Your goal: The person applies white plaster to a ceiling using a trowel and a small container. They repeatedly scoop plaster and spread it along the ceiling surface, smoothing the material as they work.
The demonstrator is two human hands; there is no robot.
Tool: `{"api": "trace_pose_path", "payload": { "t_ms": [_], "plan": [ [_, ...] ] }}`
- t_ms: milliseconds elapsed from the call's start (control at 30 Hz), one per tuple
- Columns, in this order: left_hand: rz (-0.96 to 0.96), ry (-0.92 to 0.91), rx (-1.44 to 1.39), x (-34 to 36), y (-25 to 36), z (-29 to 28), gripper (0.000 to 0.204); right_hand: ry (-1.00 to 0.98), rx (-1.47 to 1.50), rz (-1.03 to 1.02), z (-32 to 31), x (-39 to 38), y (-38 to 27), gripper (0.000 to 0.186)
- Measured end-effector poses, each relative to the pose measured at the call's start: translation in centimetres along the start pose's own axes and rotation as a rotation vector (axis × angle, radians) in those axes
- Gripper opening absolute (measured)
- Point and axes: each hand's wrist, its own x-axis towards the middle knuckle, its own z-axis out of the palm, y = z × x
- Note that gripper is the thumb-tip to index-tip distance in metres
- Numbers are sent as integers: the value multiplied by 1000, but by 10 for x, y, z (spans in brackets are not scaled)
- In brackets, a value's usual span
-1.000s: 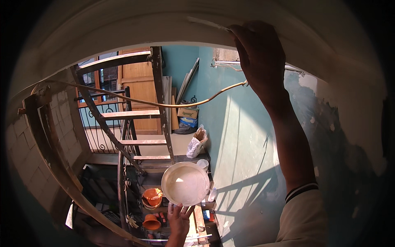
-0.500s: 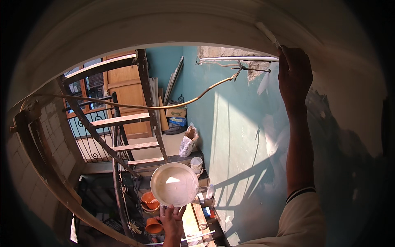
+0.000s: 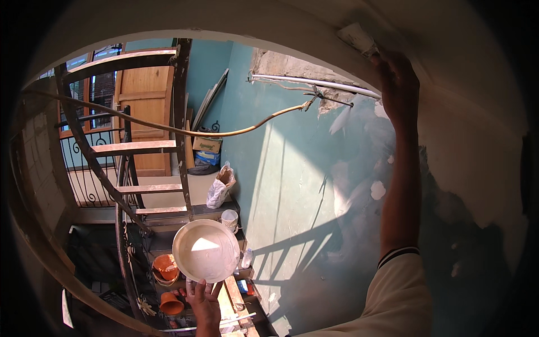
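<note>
My left hand (image 3: 204, 308) grips the lower edge of a round white basin (image 3: 185, 264), its fingers under and against the rim. A thin pale paste coats the inside of the basin, and a patch of sunlight falls in it. High at the right, my raised right hand (image 3: 401, 90) is closed around a putty knife (image 3: 358, 39) with a wide, whitish blade. The blade lies at or very near the underside of the pale ceiling moulding (image 3: 303, 28); whether it touches, I cannot tell. The knife's handle is mostly hidden in my fist.
A wooden ladder (image 3: 181, 123) stands to the left, near a dark metal railing (image 3: 122, 224). A yellowish cable (image 3: 224, 133) crosses in front. Below are orange buckets (image 3: 172, 303), a white bucket (image 3: 229, 218), a paper sack (image 3: 220, 188) and planks (image 3: 231, 297). A patchy blue wall (image 3: 297, 224) rises at right.
The view has shifted, so the room and basin appear further left. My right hand has turned the putty knife, showing more of its blade face. Both hands keep their hold.
</note>
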Motion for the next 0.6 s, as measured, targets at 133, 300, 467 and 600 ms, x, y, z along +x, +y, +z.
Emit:
{"api": "trace_pose_path", "payload": {
  "t_ms": [133, 300, 467, 600],
  "plan": [
    [-1, 22, -23, -1, -4, -4, 66, 120, -304, -146, 4, 7, -5, 19],
    [9, 52, -20, 2, 0, -7, 64, 176, -275, 46, -10, -28, 19, 15],
    [-11, 10, -12, 6, 4, -8, 64, 150, -191, -160, -8, -24, 3, 13],
    [-19, 25, -19, 3, -1, -5, 66, 137, -227, -317, 10, 5, -36, 11]
  ]
}}
